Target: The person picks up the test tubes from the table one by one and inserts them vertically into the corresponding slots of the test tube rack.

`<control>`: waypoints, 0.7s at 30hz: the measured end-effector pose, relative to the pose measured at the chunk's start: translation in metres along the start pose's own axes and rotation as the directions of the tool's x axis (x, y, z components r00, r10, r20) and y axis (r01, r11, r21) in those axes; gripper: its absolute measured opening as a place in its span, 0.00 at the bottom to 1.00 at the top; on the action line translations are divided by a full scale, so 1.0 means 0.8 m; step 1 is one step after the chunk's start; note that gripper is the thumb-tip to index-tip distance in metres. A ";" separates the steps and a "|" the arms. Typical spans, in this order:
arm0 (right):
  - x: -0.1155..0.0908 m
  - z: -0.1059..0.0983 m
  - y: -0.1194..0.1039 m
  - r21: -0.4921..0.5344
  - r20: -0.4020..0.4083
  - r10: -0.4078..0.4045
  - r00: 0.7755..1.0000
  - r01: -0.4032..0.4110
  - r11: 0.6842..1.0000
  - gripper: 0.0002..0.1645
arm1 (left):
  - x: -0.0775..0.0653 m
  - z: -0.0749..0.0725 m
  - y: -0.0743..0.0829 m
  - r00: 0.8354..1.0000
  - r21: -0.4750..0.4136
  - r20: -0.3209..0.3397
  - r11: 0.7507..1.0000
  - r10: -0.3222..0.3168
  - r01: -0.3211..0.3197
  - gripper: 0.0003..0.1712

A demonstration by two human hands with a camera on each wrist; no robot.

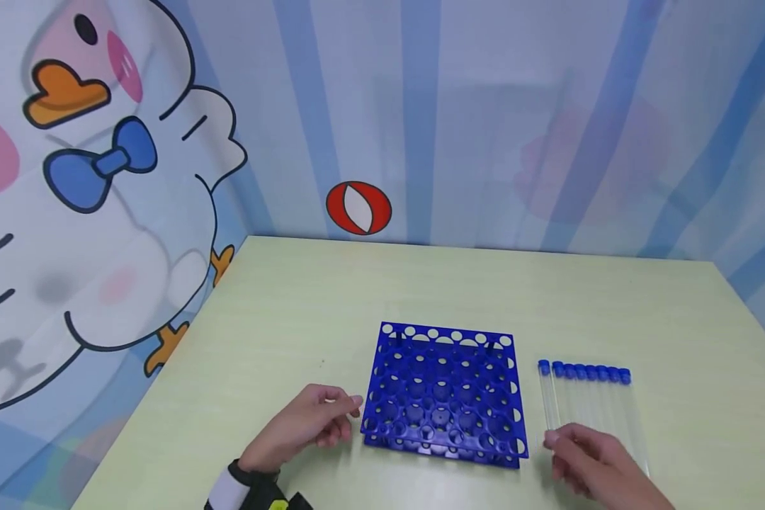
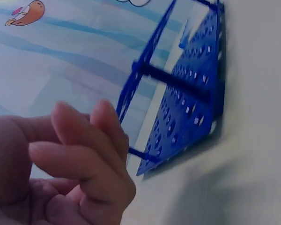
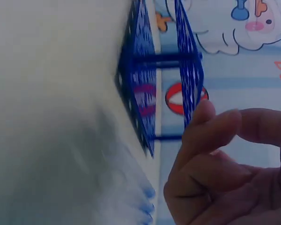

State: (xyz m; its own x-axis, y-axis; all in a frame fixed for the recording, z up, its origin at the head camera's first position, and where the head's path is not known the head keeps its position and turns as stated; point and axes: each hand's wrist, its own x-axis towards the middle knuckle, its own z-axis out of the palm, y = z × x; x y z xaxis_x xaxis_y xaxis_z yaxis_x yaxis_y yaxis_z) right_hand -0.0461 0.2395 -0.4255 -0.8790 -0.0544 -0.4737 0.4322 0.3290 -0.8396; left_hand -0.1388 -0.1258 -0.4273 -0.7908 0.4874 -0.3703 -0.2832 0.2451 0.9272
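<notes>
A blue test tube rack (image 1: 443, 334) with round holes stands on the table between the two hands. Just left of it, my left hand (image 1: 309, 421) hovers with loosely bent fingers and no object in them. Several clear test tubes with blue caps (image 1: 589, 372) lie side by side right of the rack, the leftmost tube (image 1: 547, 397) slightly apart. Over the lower ends of the tubes is my right hand (image 1: 596, 460), its thumb and forefinger close together near the leftmost tube's end. The right wrist view shows no tube between those fingers (image 3: 201, 140).
The pale table (image 1: 293, 304) runs back to a wall (image 1: 472, 142) with blue stripes and a red-and-white ball picture. A large cartoon bird (image 1: 102, 234) is printed on the left wall. A black strap (image 1: 251, 478) circles the left wrist.
</notes>
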 end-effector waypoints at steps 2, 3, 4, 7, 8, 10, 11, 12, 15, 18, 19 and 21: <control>0.004 -0.016 -0.003 -0.160 -0.104 -0.012 0.995 -0.005 0.987 0.27 | 0.008 -0.007 0.004 0.999 0.039 -0.037 0.999 0.016 -0.014 0.25; 0.006 -0.023 -0.004 -0.215 -0.145 -0.014 0.989 -0.018 0.976 0.26 | 0.013 -0.009 0.006 0.998 0.054 -0.051 0.998 0.023 -0.020 0.25; 0.007 -0.031 -0.005 -0.269 -0.170 -0.028 0.985 -0.019 0.963 0.26 | 0.018 -0.011 0.007 0.998 0.065 -0.063 0.998 0.030 -0.026 0.25; 0.013 -0.055 -0.003 -0.400 -0.233 -0.075 0.970 -0.025 0.916 0.27 | 0.033 -0.013 0.011 0.995 0.065 -0.091 0.997 0.046 -0.040 0.24; 0.015 -0.063 -0.001 -0.436 -0.253 -0.090 0.963 -0.031 0.900 0.27 | 0.038 -0.013 0.012 0.994 0.060 -0.100 0.997 0.052 -0.046 0.23; 0.019 -0.079 0.003 -0.494 -0.293 -0.124 0.948 -0.039 0.869 0.26 | 0.048 -0.011 0.013 0.991 0.025 -0.116 0.998 0.068 -0.066 0.23; 0.022 -0.087 0.005 -0.520 -0.315 -0.137 0.939 -0.050 0.853 0.25 | 0.053 -0.009 0.012 0.990 -0.003 -0.117 0.997 0.080 -0.081 0.23; 0.024 -0.095 0.006 -0.540 -0.332 -0.144 0.932 -0.063 0.839 0.25 | 0.058 -0.008 0.012 0.989 -0.029 -0.116 0.995 0.093 -0.097 0.23; 0.029 -0.114 0.010 -0.576 -0.349 -0.132 0.928 -0.101 0.811 0.25 | 0.070 -0.004 0.009 0.985 -0.086 -0.111 0.987 0.128 -0.138 0.24; 0.036 -0.128 0.009 -0.593 -0.334 -0.068 0.940 -0.153 0.791 0.27 | 0.077 -0.001 0.006 0.981 -0.085 -0.112 0.982 0.157 -0.167 0.22; 0.039 -0.131 0.009 -0.598 -0.322 -0.041 0.946 -0.170 0.783 0.27 | 0.077 0.000 0.006 0.980 -0.077 -0.116 0.982 0.164 -0.174 0.21; 0.047 -0.136 0.008 -0.605 -0.304 0.025 0.952 -0.213 0.767 0.26 | 0.078 0.002 0.006 0.976 -0.069 -0.121 0.980 0.180 -0.189 0.19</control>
State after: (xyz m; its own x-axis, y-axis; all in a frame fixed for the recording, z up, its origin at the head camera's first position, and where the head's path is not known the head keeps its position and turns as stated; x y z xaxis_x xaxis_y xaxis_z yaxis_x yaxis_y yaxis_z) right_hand -0.0978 0.3420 -0.4199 -0.8875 0.2428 -0.3915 0.3971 0.8342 -0.3827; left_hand -0.1887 -0.0927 -0.4462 -0.8884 0.4186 -0.1882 -0.1654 0.0906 0.9821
